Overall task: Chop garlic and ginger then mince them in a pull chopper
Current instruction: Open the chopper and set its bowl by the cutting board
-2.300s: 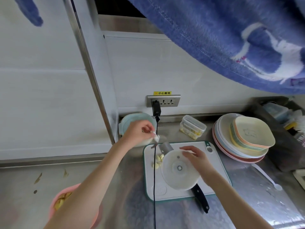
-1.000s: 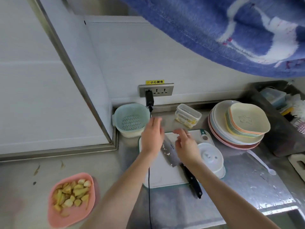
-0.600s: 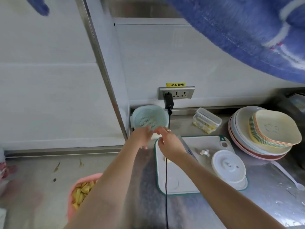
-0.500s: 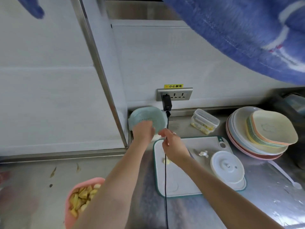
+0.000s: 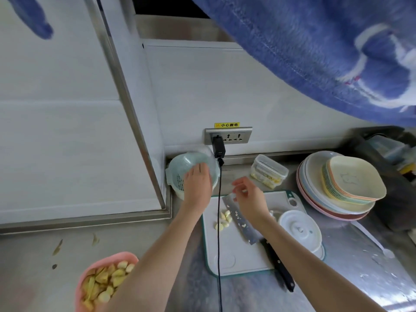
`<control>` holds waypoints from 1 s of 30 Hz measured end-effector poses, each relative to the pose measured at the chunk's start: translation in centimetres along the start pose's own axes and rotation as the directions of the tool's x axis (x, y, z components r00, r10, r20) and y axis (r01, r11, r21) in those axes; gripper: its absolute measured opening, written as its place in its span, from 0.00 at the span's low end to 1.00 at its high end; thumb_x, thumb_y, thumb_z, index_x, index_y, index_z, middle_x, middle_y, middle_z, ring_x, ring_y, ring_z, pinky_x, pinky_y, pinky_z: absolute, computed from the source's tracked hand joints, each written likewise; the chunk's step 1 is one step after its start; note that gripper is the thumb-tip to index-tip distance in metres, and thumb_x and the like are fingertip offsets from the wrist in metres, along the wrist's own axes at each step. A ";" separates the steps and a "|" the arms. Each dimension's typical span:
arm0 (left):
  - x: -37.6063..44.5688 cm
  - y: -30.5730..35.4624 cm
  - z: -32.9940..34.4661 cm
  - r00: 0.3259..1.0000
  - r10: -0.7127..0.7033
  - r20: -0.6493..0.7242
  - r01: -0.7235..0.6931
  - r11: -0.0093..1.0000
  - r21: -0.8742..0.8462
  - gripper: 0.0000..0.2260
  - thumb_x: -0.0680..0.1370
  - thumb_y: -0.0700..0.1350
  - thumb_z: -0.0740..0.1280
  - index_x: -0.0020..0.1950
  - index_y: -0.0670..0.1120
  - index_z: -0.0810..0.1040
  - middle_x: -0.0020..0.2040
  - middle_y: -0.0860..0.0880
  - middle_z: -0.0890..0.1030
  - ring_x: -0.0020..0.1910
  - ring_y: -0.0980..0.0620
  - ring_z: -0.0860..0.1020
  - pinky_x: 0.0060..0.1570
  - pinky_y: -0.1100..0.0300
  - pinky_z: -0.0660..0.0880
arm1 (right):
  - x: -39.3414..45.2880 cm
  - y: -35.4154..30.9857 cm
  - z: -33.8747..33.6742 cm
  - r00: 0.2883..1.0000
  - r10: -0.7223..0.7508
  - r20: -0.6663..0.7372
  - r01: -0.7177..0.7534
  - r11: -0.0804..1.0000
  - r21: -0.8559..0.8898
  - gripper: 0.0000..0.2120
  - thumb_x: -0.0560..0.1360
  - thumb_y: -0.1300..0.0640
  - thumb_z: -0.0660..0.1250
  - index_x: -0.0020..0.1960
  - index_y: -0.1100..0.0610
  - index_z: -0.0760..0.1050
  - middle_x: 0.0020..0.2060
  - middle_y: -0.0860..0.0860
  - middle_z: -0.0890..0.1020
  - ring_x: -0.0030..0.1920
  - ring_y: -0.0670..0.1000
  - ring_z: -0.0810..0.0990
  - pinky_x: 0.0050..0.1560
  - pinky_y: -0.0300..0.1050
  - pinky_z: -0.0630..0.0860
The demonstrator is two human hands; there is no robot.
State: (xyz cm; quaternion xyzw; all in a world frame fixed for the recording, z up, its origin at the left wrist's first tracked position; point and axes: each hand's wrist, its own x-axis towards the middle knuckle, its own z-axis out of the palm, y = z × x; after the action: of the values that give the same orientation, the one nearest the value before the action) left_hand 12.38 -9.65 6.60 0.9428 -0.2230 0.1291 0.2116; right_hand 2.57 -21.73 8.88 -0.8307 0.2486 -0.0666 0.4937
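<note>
Left hand (image 5: 198, 183) reaching over the pale green colander (image 5: 191, 170) at 11 o'clock from the cutting board (image 5: 236, 251), palm down, fingers extended over the bowl's rim; cannot tell whether this grip closes on anything. Right hand (image 5: 248, 199) hovering above the board's far edge at 12 o'clock, fingers loosely curled, thumb and forefinger drawn close together; cannot tell whether this grip pinches anything. Peeled garlic cloves (image 5: 224, 219) lying in a small cluster on the board, just left of the knife (image 5: 254, 235), at 9 o'clock from its blade. Knife flat on the board, blade pointing toward 11 o'clock with bits of garlic stuck to it, black handle trailing off the board's near edge toward 5 o'clock. White pull chopper (image 5: 300, 230) sitting at the board's right side, 3 o'clock from the blade, lid on. Pink bowl of cut ginger (image 5: 103, 282) on the table at 7 o'clock, partly hidden behind the left forearm. Black cable (image 5: 219, 221) hanging from the wall socket (image 5: 228, 136) and crossing the board's left part. Clear lidded container (image 5: 269, 171) at 1 o'clock from the board; stack of plates (image 5: 344, 188) at 2 o'clock. Blue towel (image 5: 326, 52) hanging overhead.
</note>
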 end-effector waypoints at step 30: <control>-25.2 9.4 -1.8 0.503 -0.657 0.561 0.863 0.419 -0.282 0.07 0.75 0.51 0.66 0.47 0.48 0.77 0.35 0.51 0.82 0.26 0.50 0.80 0.27 0.55 0.79 | -12.6 12.1 -7.7 0.799 0.135 0.586 -0.031 0.982 -0.184 0.18 0.80 0.58 0.56 0.65 0.38 0.64 0.35 0.57 0.78 0.24 0.49 0.77 0.29 0.44 0.80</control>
State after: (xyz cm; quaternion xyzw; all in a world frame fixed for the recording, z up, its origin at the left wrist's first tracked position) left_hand -14.18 -7.21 2.85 0.8433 0.1779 -0.2287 0.4527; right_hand -15.30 -26.46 4.19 -0.8357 0.1222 0.2401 0.4785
